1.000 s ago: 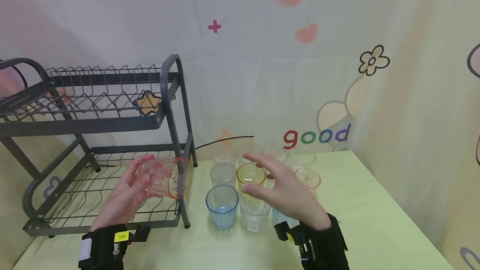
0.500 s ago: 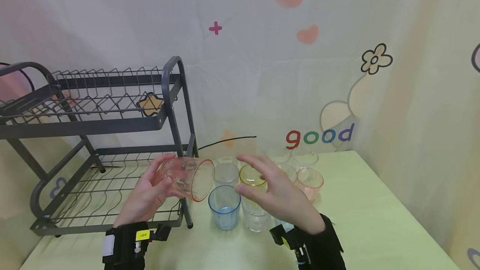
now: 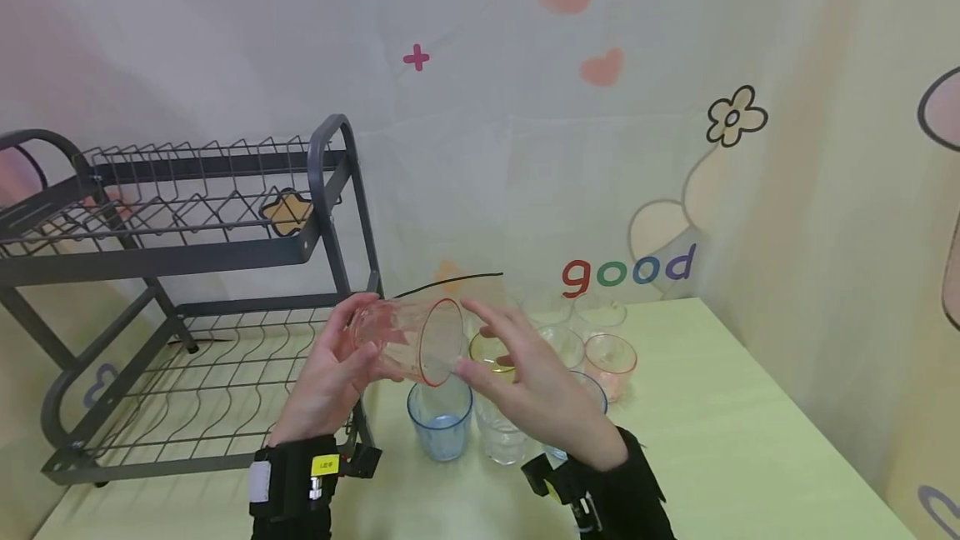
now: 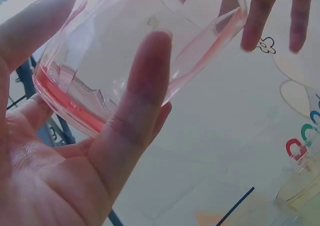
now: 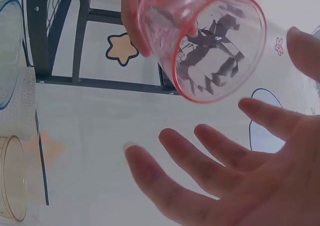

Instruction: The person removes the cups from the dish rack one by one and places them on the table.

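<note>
Right now the left hand (image 3: 330, 382) has its fingers and thumb curled round a pink-tinted tumbler (image 3: 408, 340), held on its side in the air above the counter (image 3: 720, 440), mouth turned toward the right hand (image 3: 525, 373). That hand is released, fingers spread, its fingertips just at the tumbler's rim; whether they touch it I cannot tell. The tumbler hangs between the dark wire dish rack (image 3: 195, 307) and a cluster of upright tumblers, over the blue tumbler (image 3: 440, 419) and near the yellow one (image 3: 491, 352). This looks like a hand-to-hand pass or a steadying of the glass. A sound next move, I judge, calls for a firm hold by the right hand before the left grip loosens, keeping clear of the glasses below.
</note>
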{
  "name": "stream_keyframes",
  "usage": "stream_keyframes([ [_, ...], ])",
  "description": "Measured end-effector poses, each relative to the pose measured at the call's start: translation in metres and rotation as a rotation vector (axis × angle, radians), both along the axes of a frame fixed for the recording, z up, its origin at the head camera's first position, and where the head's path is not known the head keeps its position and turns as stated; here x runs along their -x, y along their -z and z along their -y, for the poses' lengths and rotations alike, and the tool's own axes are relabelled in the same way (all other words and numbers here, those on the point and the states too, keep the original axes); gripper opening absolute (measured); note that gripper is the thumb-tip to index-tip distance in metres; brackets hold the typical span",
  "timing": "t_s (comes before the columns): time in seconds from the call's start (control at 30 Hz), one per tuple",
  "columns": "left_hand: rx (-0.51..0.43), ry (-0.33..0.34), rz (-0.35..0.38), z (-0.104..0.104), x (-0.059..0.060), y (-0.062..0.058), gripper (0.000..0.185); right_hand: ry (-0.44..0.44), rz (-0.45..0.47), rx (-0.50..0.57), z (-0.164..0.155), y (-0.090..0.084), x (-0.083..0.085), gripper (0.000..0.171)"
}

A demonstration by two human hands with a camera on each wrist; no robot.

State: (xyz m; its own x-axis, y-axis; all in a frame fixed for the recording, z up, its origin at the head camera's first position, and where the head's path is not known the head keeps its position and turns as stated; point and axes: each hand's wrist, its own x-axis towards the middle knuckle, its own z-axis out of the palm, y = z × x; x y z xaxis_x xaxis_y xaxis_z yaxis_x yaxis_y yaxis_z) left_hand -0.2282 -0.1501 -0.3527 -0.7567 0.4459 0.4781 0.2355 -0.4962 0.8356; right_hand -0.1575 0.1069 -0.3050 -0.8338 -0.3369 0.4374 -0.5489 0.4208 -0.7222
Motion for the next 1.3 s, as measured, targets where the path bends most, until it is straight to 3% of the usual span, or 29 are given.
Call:
stream_keyframes([
  [0.4,0.032,0.032,0.007,-0.020,-0.006,-0.007,0.059,0.053,0.009,0.147,0.006,0.004,0.006,0.060],
  [0.8,0.096,-0.026,0.047,-0.025,-0.011,-0.008,0.061,0.063,0.105,0.211,0.011,0.003,0.005,0.072],
  [1.3,0.154,-0.050,0.088,-0.036,-0.011,-0.010,0.057,0.115,0.034,0.239,0.000,0.003,0.006,0.068],
])
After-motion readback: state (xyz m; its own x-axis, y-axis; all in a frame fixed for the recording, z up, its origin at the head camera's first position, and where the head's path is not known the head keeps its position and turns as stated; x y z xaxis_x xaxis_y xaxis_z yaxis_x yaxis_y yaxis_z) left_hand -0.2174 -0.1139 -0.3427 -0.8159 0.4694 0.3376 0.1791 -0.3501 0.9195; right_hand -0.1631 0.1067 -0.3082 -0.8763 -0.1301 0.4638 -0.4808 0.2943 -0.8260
